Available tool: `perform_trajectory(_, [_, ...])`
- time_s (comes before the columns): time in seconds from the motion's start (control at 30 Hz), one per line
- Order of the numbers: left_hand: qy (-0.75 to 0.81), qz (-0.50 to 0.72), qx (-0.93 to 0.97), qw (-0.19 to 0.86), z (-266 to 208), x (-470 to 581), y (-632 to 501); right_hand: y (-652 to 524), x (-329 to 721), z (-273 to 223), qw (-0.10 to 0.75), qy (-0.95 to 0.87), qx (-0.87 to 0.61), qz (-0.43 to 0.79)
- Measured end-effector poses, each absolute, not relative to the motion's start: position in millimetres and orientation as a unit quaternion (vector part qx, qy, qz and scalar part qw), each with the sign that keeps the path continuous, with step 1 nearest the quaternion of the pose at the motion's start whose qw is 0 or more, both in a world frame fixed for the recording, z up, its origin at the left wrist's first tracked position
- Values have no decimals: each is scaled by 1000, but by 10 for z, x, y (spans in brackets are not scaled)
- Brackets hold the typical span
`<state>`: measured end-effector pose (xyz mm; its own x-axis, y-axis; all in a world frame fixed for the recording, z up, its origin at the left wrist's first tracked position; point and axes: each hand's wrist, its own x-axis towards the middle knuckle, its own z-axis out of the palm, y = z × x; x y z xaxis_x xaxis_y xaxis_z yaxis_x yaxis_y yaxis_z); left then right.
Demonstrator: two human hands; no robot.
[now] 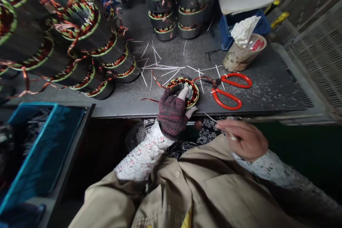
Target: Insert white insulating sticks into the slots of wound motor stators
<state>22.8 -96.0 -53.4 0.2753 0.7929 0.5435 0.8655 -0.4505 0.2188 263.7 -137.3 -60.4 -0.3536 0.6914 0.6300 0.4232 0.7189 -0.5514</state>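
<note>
Head view: Left hand (172, 115) grips a copper-wound ring (195, 93); right hand (244, 139) pinches a white strip (210, 117).
Marking (161, 4) on a stacked cylinder (153, 6) is blurred, unreadable.

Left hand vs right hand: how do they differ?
The left hand wears a red-striped knit glove; the right hand is bare. The left hand holds a wire ring on the table; the right hand holds a thin white stick. Both have white patterned sleeves.

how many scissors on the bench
1: the red-handled scissors lie on the bench, right of the copper-wound ring the left hand holds. Others could hide behind the stacks.
</note>
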Motion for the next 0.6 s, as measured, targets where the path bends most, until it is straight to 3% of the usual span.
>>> perform_trajectory(0.1, [-521,-308,-793,68,-537,231,-956,-1356,2616,-598,472,-830,-284,87])
perform_trajectory(0.33, [-516,-314,-795,55,-496,228,-947,-1273,2560,-581,438,-849,-270,124])
perform_trajectory(0.5, [-496,-330,-803,33,-510,199,-942,-1142,2388,-543,434,-798,-349,231])
perform_trajectory(0.6, [-482,-397,-780,-49,-557,200,-933,-974,2167,-551,474,-715,-390,334])
